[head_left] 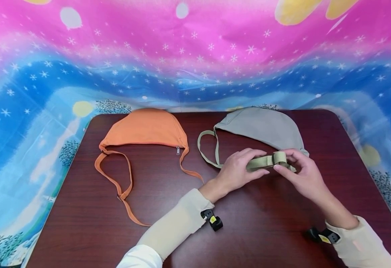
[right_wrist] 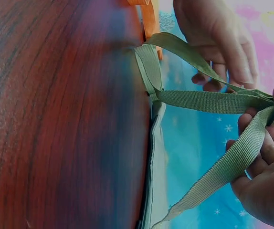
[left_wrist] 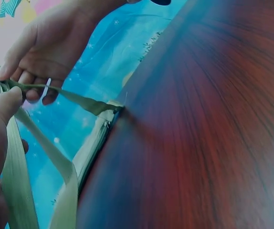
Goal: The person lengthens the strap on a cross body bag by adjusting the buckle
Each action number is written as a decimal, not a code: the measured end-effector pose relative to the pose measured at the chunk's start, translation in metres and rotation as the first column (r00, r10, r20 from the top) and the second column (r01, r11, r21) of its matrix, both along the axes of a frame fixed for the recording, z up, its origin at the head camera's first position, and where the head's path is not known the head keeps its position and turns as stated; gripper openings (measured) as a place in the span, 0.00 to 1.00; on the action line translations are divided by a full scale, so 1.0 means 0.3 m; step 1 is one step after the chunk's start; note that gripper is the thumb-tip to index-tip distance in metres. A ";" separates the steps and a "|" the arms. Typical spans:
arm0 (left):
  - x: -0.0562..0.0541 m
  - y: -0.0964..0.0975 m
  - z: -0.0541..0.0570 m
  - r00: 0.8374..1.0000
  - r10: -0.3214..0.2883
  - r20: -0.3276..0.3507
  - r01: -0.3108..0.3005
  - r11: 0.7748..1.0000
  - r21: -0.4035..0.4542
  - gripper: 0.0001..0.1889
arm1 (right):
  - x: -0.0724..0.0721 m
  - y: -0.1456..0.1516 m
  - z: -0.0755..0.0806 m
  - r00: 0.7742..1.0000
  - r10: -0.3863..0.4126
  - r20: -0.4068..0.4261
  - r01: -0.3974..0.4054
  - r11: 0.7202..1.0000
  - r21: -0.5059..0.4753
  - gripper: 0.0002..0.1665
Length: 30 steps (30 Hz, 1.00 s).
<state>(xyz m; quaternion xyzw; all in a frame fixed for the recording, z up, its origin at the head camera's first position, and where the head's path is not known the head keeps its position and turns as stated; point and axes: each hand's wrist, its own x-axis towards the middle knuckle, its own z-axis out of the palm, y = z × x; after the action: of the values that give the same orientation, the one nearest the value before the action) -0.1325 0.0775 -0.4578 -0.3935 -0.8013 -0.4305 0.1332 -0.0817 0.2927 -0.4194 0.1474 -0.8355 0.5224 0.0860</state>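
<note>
A grey-green bag (head_left: 262,124) lies at the back right of the table, its pale green strap (head_left: 260,162) lifted between both hands. My left hand (head_left: 237,169) pinches the strap between thumb and fingers, left of a dark slider (head_left: 273,159). On the other side, my right hand (head_left: 304,173) holds the looped strap end beside that slider. In the right wrist view several lengths of the strap (right_wrist: 204,101) run from the fingers down to the bag (right_wrist: 151,167). A ring shows on a finger of the right hand (left_wrist: 56,52) in the left wrist view.
An orange bag (head_left: 145,128) with a zipper pull (head_left: 178,150) lies at the back left. Its orange strap (head_left: 128,190) trails over the dark red wooden table (head_left: 249,230), partly behind the left forearm. A printed cloth (head_left: 195,56) hangs behind. Each wrist wears a black camera (head_left: 212,219).
</note>
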 end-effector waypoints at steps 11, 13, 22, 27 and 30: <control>-0.005 -0.004 -0.003 0.998 0.015 -0.053 -0.016 1.000 -0.016 0.17 | 0.000 0.001 0.003 1.000 -0.006 -0.005 0.006 1.000 -0.028 0.21; -0.003 -0.001 -0.004 0.998 0.020 -0.053 -0.021 1.000 -0.023 0.17 | 0.000 0.000 0.003 1.000 -0.007 -0.006 0.007 1.000 -0.029 0.21; 0.001 0.012 0.010 0.997 0.013 -0.078 -0.015 1.000 -0.019 0.17 | 0.003 0.002 0.005 1.000 -0.005 -0.004 0.005 1.000 -0.009 0.19; 0.003 0.015 0.012 0.998 0.001 -0.070 -0.002 1.000 -0.007 0.19 | 0.000 0.003 0.004 1.000 0.003 -0.003 -0.003 1.000 0.014 0.18; 0.003 0.009 0.006 0.997 0.001 -0.075 0.000 1.000 0.011 0.20 | 0.000 0.003 0.005 1.000 -0.003 0.000 0.003 1.000 0.015 0.17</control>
<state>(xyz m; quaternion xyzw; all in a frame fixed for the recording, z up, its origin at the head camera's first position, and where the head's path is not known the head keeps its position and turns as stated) -0.1317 0.0803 -0.4561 -0.4084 -0.7936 -0.4196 0.1653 -0.0816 0.2938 -0.4179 0.1466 -0.8395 0.5161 0.0860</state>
